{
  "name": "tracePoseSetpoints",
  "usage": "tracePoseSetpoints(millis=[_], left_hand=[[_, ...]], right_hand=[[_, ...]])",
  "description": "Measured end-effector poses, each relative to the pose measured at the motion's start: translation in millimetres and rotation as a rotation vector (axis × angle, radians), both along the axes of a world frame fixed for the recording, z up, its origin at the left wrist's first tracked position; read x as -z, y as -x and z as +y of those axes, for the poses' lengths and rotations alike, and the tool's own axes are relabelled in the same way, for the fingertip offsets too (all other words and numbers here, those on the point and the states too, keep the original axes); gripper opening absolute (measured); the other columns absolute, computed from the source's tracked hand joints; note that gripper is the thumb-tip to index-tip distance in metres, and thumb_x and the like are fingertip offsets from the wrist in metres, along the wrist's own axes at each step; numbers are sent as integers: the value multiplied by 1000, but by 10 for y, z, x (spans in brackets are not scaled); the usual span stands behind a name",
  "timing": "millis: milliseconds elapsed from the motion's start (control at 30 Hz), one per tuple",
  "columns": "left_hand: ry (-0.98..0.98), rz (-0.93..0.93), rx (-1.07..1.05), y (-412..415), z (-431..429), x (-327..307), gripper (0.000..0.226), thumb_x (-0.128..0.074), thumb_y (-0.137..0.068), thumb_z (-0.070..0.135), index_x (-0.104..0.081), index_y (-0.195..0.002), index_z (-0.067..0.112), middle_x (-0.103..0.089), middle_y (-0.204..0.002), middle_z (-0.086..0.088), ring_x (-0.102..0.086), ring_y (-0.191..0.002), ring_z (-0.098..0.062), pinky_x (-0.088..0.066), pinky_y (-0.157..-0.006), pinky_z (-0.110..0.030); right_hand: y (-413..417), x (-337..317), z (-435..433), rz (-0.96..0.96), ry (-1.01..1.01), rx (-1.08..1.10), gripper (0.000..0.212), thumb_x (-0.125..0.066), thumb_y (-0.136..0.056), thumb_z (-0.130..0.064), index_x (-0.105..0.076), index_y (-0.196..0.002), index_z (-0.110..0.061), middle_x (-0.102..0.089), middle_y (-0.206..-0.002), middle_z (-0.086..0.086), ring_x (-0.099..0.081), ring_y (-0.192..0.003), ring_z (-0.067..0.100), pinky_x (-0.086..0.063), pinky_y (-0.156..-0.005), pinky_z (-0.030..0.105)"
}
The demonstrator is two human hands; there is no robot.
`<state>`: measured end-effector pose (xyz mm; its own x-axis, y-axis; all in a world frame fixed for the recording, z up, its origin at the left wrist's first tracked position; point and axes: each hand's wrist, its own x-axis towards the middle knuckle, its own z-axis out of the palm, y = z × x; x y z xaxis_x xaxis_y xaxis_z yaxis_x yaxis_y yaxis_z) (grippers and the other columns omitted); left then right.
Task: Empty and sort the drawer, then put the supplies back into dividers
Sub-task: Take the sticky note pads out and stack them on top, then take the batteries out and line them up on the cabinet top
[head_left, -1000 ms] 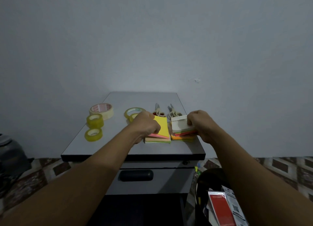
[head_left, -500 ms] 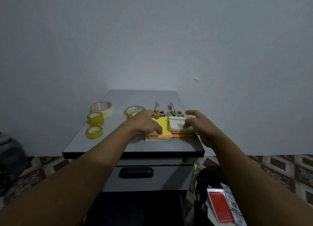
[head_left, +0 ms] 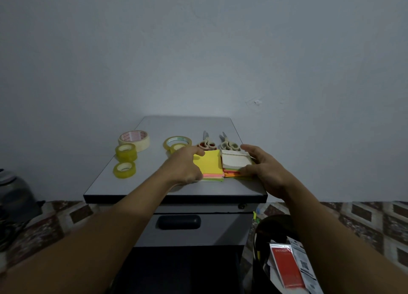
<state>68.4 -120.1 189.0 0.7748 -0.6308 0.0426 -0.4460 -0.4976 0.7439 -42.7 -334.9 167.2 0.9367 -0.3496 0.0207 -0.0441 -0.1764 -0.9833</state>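
Two sticky-note stacks sit side by side near the cabinet top's [head_left: 136, 183] front edge: a yellow-topped stack [head_left: 209, 164] and a white-topped stack [head_left: 235, 161]. The left hand [head_left: 187, 168] touches the yellow-topped stack's left side, fingers spread. The right hand [head_left: 262, 165] brackets the white-topped stack, fingers apart. Behind the stacks lie two scissors [head_left: 206, 142]; tape rolls [head_left: 125, 153] lie left.

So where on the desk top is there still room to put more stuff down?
The far end of the cabinet top, behind the scissors and tape rolls, is bare. So is the near-left corner in front of the small yellow tape. The right side is crowded with sticky-note stacks and both hands.
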Motion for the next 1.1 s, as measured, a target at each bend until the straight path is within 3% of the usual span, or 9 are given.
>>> tracePoseSetpoints(millis=[167, 267, 367, 433, 533, 667, 767, 933, 1100], left_hand=[[12, 2, -10, 2, 0, 3, 67, -77, -69, 2, -58, -130, 23, -58, -126, -11, -59, -110, -23, -55, -81, -33], [37, 8, -11, 16, 19, -22, 63, -76, -72, 2, -59, -130, 19, -58, -119, -11, -59, -101, -21, -50, -64, -22], [111, 42, -11, 54, 36, -39, 56, -75, -77, 3, -60, -130, 14, -58, -120, -12, -58, -83, -10, -48, -52, -13], [160, 49, -27, 73, 54, -39, 47, -72, -81, 7, -63, -127, 15, -62, -114, -10, -61, -79, -10, -51, -56, -17], [198, 22, -52, 73, 137, -46, 37, -70, -84, 15, -67, -120, 22, -65, -116, -5, -62, -92, -13, -48, -66, -22], [231, 9, -67, 114, 379, -68, 24, -72, -84, 21, -71, -107, 26, -66, -118, 2, -62, -106, -17, -54, -93, -38], [252, 0, -82, 194, 634, -50, 15, -71, -85, 21, -71, -97, 31, -68, -115, 5, -64, -103, -14, -55, -95, -43], [241, 38, -121, 408, 1100, 98, 13, -68, -89, 21, -71, -97, 30, -70, -105, 7, -68, -95, -24, -59, -86, -47], [229, 60, -134, 619, 1423, 512, 11, -65, -94, 13, -69, -103, 19, -67, -90, 3, -63, -75, -9, -51, -60, -16]], right_hand=[[-18, 23, -21, 2, -15, 7, 69, -68, -81, 8, -50, -139, -27, -49, -131, 3, -54, -117, 28, -52, -99, 45], [-14, 25, -5, 12, 13, 12, 69, -68, -82, 5, -49, -139, -28, -49, -131, 2, -54, -115, 27, -54, -96, 41], [-8, 39, 25, -6, 58, 52, 64, -67, -82, 1, -51, -136, -30, -50, -131, 4, -55, -112, 26, -54, -93, 38], [8, 44, 51, -22, 70, 92, 57, -64, -82, -5, -54, -131, -32, -52, -131, 6, -56, -111, 24, -54, -92, 38], [51, 60, 81, -51, 75, 160, 59, -63, -75, -14, -55, -130, -32, -52, -134, 7, -52, -118, 23, -52, -86, 31], [150, 28, 146, -142, 90, 299, 53, -58, -84, 1, -57, -134, -18, -54, -133, 4, -48, -123, 22, -43, -75, 21], [286, 11, 268, -194, 116, 407, 45, -58, -83, 0, -61, -125, -18, -59, -129, 1, -53, -120, 23, -44, -83, 29], [606, 99, 663, -293, 157, 486, 32, -56, -86, -1, -64, -112, -17, -66, -110, 3, -62, -92, 13, -47, -69, 25], [823, 492, 1177, -269, 209, 397, 26, -57, -87, 4, -62, -107, -12, -63, -95, 1, -57, -74, 2, -47, -64, 11]])
